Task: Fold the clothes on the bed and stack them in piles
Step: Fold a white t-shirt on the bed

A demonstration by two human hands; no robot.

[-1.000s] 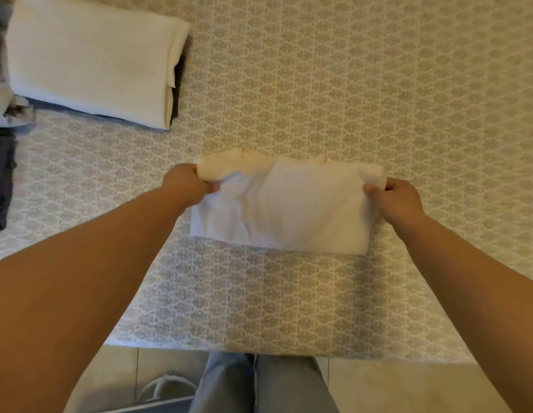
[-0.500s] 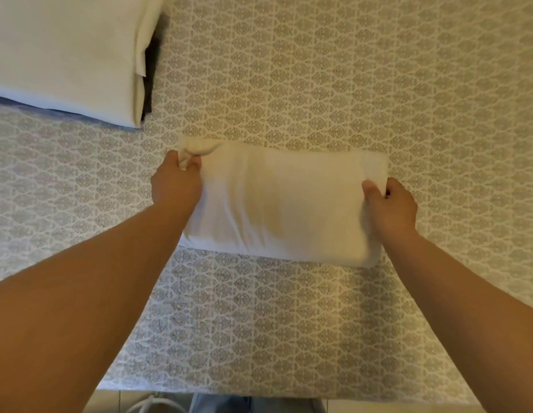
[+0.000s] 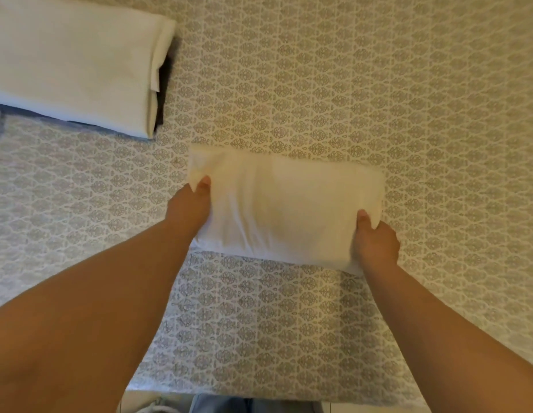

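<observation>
Fingers of 2 hands (image 3: 190, 208) (image 3: 377, 245) hidden under folded white garment (image 3: 286, 208)

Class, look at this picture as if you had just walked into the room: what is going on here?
A person is folding laundry on a bed with a patterned bedspread. Both hands hold a folded white garment that lies on the bedspread: the left hand grips its left end and the right hand grips its right end, each thumb on top. Further back to the left sits a pile of folded clothes, white on top with darker cloth beneath. The garment is apart from that pile, not yet stacked.
</observation>
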